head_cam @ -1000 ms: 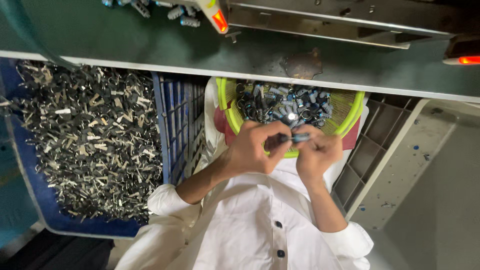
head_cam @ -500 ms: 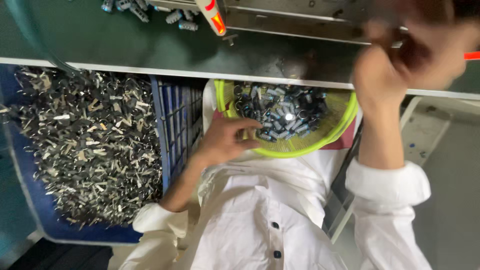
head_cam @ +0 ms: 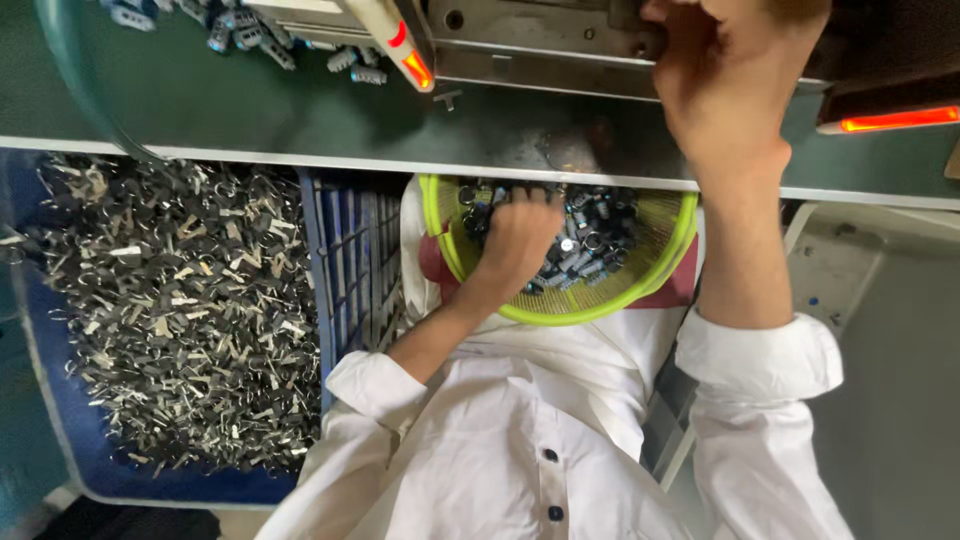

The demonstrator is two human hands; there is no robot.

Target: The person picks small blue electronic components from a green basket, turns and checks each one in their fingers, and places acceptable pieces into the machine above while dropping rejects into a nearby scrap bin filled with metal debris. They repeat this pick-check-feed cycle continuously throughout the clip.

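Sleeves of a white shirt fill my near view. Beyond, my left hand digs curled fingers into a lime-green basket still heaped with small metal parts; grip hidden. Leftward, a blue crate holds metal scraps. Farthest, my right hand closes on the machine past the worktop's edge; contents unseen.

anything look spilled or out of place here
A few small parts lie loose on the green bench, outside any bin, beside the machine. Otherwise nothing stands out: the left hand digs in the basket on the lap, the right hand reaches the machine, and scrap fills the blue crate.
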